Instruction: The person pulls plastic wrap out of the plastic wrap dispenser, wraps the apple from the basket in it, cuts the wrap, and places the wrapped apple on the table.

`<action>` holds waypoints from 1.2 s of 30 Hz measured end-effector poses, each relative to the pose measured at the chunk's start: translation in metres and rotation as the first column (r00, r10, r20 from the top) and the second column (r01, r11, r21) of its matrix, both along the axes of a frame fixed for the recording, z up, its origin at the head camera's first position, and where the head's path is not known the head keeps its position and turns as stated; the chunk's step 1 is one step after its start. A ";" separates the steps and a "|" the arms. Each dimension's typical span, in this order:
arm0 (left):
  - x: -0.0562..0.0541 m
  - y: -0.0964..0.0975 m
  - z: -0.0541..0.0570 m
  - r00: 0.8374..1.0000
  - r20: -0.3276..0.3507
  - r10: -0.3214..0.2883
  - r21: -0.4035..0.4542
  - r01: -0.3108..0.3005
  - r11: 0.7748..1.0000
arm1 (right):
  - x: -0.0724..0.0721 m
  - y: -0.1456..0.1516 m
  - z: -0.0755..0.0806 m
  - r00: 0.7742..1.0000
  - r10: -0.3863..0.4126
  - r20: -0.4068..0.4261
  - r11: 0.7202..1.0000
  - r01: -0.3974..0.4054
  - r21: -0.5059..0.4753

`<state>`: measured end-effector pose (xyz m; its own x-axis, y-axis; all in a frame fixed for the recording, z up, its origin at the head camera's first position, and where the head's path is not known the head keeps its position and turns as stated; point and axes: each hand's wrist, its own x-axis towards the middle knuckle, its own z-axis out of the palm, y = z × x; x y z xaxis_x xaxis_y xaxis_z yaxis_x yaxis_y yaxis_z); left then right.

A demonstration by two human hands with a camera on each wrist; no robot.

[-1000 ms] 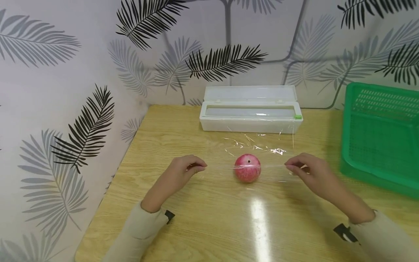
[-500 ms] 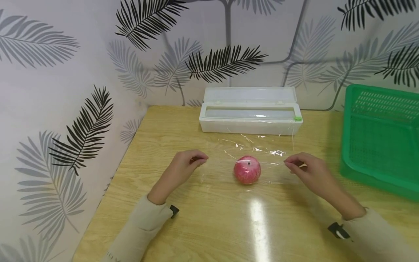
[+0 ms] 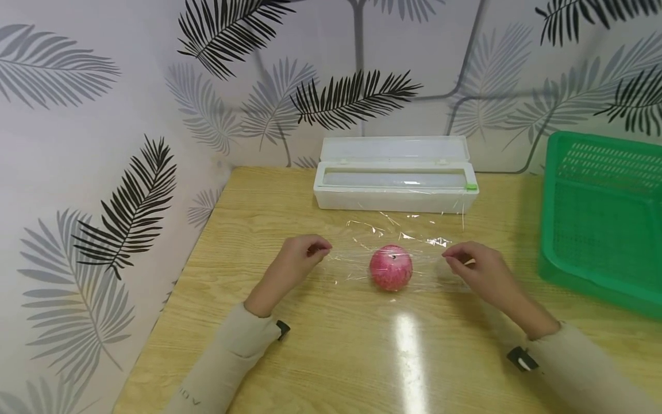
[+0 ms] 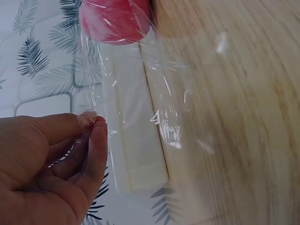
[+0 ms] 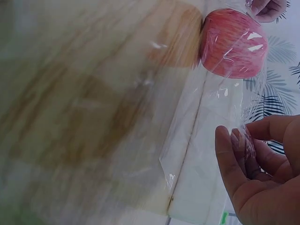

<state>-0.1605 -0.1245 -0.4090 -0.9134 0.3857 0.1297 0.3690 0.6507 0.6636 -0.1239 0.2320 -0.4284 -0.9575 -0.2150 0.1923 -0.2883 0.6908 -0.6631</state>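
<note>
A red apple (image 3: 391, 269) sits on the wooden table, with clear cling film (image 3: 438, 241) over it. My left hand (image 3: 293, 263) pinches the film's edge between thumb and fingertips, left of the apple. On the other side my right hand (image 3: 482, 273) pinches the film too. The film runs between both hands across the apple's top, wrinkled and glinting. In the left wrist view, the film (image 4: 174, 131) hangs from the pinched corner beside the apple (image 4: 115, 21). Crumpled film shows between the fingers of my right hand (image 5: 262, 164) in the right wrist view.
Behind the apple stands a white cling film dispenser (image 3: 395, 199), its lid raised and a green cutter slide (image 3: 471, 187) at its right end. A green plastic basket (image 3: 600, 276) stands on the right. Leaf-patterned wall (image 3: 248, 34) borders the table's back and left.
Both hands have come slightly closer together, the left moving a little forward and right. The film's taut edge over the apple has shifted back and gone slack and wrinkled.
</note>
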 end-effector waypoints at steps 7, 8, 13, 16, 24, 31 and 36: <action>-0.003 0.006 -0.005 0.999 0.053 -0.008 -0.056 0.011 0.998 | -0.007 -0.005 -0.002 0.997 0.033 0.070 0.999 -0.034 0.012; -0.003 0.006 -0.006 0.998 0.061 -0.010 -0.065 0.014 0.998 | -0.008 -0.005 -0.003 0.996 0.037 0.078 0.999 -0.039 0.020; -0.004 0.008 -0.012 0.996 0.089 -0.010 -0.107 0.020 0.994 | -0.010 -0.007 -0.007 0.991 0.044 0.126 0.996 -0.052 0.065; -0.004 0.010 -0.015 0.996 0.090 -0.020 -0.126 0.031 0.992 | -0.010 -0.009 -0.007 0.990 0.062 0.130 0.995 -0.071 0.063; -0.001 0.013 -0.018 0.992 0.115 -0.042 -0.146 0.059 0.988 | -0.008 -0.018 -0.007 0.987 0.113 0.118 0.987 -0.125 0.100; 0.000 0.009 -0.021 0.988 0.124 -0.096 -0.023 0.099 0.995 | -0.004 -0.012 -0.012 0.988 0.108 0.111 0.989 -0.117 0.086; 0.004 0.003 -0.021 0.984 0.027 -0.176 0.072 0.174 0.982 | 0.003 -0.009 -0.006 0.997 0.069 0.031 0.994 -0.071 0.086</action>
<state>-0.1569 -0.1213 -0.4302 -0.8368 0.5312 0.1328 0.4506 0.5301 0.7183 -0.1213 0.2234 -0.4347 -0.9442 -0.2967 0.1429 -0.3201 0.7251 -0.6097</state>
